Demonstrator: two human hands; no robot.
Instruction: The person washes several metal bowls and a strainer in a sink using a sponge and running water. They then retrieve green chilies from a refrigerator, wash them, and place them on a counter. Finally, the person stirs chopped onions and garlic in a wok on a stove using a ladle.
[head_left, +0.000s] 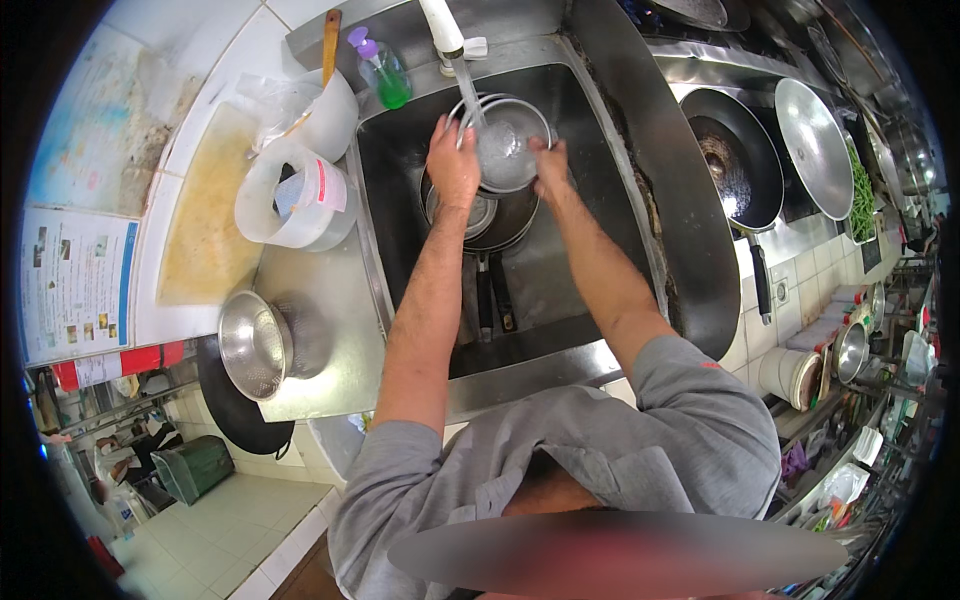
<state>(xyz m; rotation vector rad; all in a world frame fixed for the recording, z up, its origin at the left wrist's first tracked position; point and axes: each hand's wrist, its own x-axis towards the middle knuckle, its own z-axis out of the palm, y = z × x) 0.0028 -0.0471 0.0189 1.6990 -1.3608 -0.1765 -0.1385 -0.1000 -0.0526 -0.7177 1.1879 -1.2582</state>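
Water runs from the white faucet (444, 30) into a round metal bowl (511, 154) over the sink (611, 247). My left hand (454, 161) grips the left side of the bowl and the rim of another round vessel just behind it. My right hand (551, 161) holds the bowl's right rim, the fingers partly blurred. Below my hands, dark frying pans (517, 225) lie stacked in the sink with their black handles (485, 296) towards me. A smaller round metal dish (480, 217) rests in the pans, partly covered by my left hand and the bowl.
Left of the sink stand a pump bottle with green liquid (388, 79), white plastic tubs (330, 199) and a perforated metal colander (255, 345). To the right, a black frying pan (731, 161) and a metal pan or lid (814, 150) sit by the stove. A person (112, 457) is far back left.
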